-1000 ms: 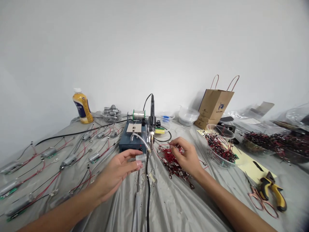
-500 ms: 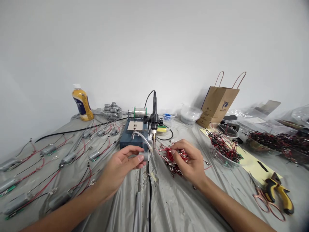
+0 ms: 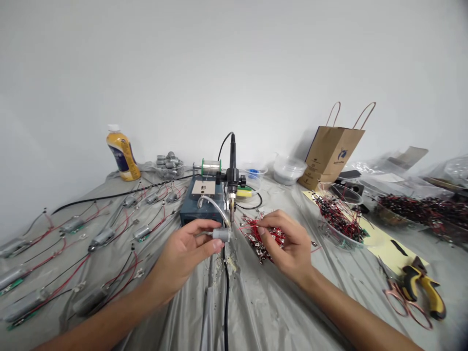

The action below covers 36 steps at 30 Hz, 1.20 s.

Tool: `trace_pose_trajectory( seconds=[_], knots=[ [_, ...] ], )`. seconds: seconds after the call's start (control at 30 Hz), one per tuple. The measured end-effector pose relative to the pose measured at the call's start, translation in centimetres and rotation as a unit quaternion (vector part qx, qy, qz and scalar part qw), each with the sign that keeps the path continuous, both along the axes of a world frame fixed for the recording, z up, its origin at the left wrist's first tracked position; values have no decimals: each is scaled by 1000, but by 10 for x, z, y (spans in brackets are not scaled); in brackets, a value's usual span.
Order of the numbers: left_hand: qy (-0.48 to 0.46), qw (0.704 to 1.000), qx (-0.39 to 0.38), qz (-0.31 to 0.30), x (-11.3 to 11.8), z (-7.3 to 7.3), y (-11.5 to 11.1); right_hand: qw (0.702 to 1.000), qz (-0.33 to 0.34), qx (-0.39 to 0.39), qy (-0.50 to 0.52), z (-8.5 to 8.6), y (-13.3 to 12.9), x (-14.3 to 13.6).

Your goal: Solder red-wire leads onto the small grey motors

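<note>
Between the thumb and fingers of my left hand (image 3: 192, 246) is a small grey motor (image 3: 221, 234), held just below the tip of an upright soldering iron (image 3: 231, 190). My right hand (image 3: 287, 239) pinches a red wire (image 3: 252, 224) above a pile of red wires with metal terminals (image 3: 261, 243). Behind my left hand sits the blue soldering machine (image 3: 201, 207), with a solder spool (image 3: 211, 167) on top and a pale tube (image 3: 215, 204) curving towards the iron's tip.
Several wired motors (image 3: 102, 237) lie across the left side. A tub of motors (image 3: 170, 168) and a yellow bottle (image 3: 123, 153) stand behind. On the right are a tub of wires (image 3: 338, 219), scissors (image 3: 398, 295), yellow-black pliers (image 3: 420, 287) and a paper bag (image 3: 329, 158).
My left hand has turned the motor slightly, so more of its body shows under the iron tip. My right hand stays pinching the wire at almost the same spot.
</note>
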<state>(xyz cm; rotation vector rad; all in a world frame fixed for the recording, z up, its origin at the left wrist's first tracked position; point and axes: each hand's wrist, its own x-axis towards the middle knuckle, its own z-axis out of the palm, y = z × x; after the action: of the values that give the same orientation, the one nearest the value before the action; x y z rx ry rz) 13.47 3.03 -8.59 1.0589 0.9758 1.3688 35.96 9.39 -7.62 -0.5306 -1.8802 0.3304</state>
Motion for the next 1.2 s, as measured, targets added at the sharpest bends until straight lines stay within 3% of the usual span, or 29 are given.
trace_pose_trajectory(
  seconds=[1.2],
  knots=[
    [5,999,33,5,1,2,2,1000,-8,19,-5,1,-2,-4]
  ],
)
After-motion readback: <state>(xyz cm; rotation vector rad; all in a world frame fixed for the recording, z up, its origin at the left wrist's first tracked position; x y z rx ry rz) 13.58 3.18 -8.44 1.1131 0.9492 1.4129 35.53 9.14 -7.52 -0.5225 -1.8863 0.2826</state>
